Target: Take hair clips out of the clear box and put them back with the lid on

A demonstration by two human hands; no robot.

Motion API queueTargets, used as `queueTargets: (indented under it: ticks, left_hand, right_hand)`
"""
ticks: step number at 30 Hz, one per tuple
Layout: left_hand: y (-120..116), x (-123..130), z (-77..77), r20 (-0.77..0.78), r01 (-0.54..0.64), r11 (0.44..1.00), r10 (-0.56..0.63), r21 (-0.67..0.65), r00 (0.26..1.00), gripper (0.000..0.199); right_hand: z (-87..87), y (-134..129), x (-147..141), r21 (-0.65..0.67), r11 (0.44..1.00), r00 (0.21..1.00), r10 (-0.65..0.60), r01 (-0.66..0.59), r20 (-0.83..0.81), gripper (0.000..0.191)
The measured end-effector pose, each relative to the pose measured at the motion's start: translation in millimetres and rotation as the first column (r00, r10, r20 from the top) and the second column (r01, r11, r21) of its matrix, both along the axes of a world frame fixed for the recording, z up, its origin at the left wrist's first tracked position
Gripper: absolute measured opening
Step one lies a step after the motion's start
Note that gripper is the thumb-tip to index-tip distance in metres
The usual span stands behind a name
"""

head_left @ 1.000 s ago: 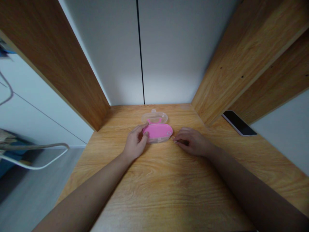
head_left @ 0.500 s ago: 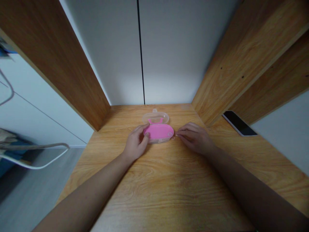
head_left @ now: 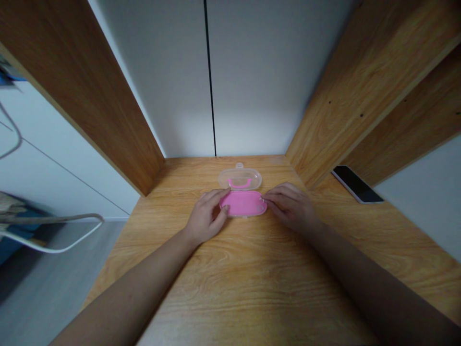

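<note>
An oval pink plastic case (head_left: 242,203) lies on the wooden tabletop with its clear lid (head_left: 239,179) folded open behind it. A pink handle (head_left: 239,185) shows at the lid. My left hand (head_left: 208,215) grips the case's left end, thumb at the near side and fingers at the far side. At the right end, my right hand (head_left: 291,204) pinches a small, pale, clear piece (head_left: 263,199) over the rim; it is too small to name. A few faint clear bits seem to lie inside the case near that end.
A phone (head_left: 356,184) with a dark screen lies on the tabletop (head_left: 237,283) at the right. Wooden panels (head_left: 90,96) rise on both sides, and a pale grey wall (head_left: 248,86) stands behind. A white cable (head_left: 54,249) hangs at the left.
The case has shifted right and now lies flatter, its near side wall less visible. My left hand has moved right with it. The small piece in my right hand is now over the case's right end.
</note>
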State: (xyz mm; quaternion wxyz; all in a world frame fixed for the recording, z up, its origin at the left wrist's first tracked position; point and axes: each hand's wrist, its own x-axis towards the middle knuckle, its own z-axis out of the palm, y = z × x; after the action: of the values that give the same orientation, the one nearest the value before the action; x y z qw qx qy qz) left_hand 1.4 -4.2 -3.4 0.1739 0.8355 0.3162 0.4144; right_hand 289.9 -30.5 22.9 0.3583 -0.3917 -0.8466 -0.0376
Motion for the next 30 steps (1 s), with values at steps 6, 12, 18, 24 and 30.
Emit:
queueTargets:
  ticks: [6,12,18,24,30]
  left_hand:
    - [-1.1,0.7,0.6,0.0,0.003,1.0,-0.003,0.002,1.0,0.041]
    - [0.5,0.2,-1.8,-0.008,0.001,1.0,-0.001,0.004,1.0,0.043]
    - [1.9,0.6,-3.1,-0.01,0.004,1.0,-0.004,0.006,1.0,0.043]
    - [2.0,0.1,-3.1,-0.006,-0.002,1.0,0.002,0.0,1.0,0.043]
    - [1.6,0.1,-4.4,-0.012,-0.006,1.0,0.006,-0.023,1.0,0.043]
  right_hand:
    - [1.6,-0.8,-3.8,-0.03,0.998,0.999,0.05,-0.05,0.014,0.018]
    - [2.5,-1.4,-8.2,-0.032,0.996,0.996,-0.083,0.084,0.023,0.016]
    - [2.1,-1.6,-8.9,0.0,0.997,0.997,-0.073,0.073,0.034,0.014]
    - [2.0,-2.8,-7.1,0.013,1.0,0.998,-0.022,0.021,0.055,0.024]
    - [2.6,-5.1,-3.9,0.014,0.998,0.994,0.061,-0.063,0.091,0.031]
